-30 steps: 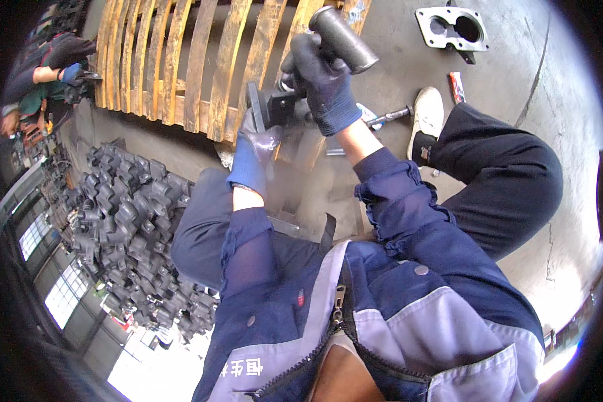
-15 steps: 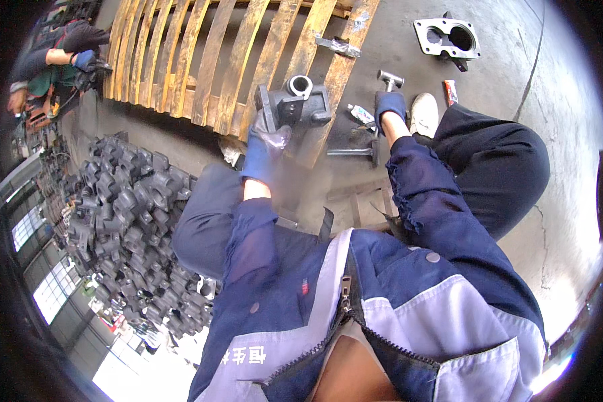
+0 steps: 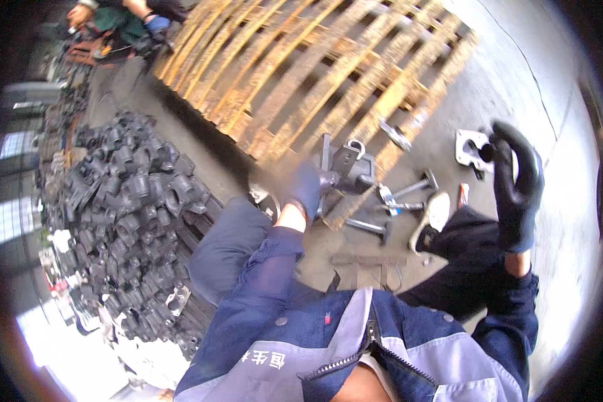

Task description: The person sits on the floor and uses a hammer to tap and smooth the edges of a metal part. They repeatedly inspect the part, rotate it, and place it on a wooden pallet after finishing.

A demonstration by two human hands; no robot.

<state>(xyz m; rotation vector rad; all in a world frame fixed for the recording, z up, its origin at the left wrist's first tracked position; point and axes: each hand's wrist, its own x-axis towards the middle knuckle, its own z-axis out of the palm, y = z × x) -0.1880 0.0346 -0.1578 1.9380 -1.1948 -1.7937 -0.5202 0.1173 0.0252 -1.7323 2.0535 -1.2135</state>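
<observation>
A dark metal casting with a pale machined ring on top sits at the near edge of the wooden pallet. My left hand, in a blue and dark glove, grips its left side. My right hand, gloved the same way, is raised at the right with thumb and fingers apart and nothing in them. Behind its fingertips, a flanged metal housing rests on the floor, partly hidden. Between my hands a hammer lies near my shoe, with a second hammer closer to me.
The slatted pallet spans the far middle. A large heap of dark castings is piled at the left. A white tube and a red tube lie on the floor. A co-worker's gloved hand shows at far left.
My right hand has let go of the hammer and moved right, opening near the flanged housing. The hammer now lies on the floor. My left hand keeps the casting; the whole view has shifted.
</observation>
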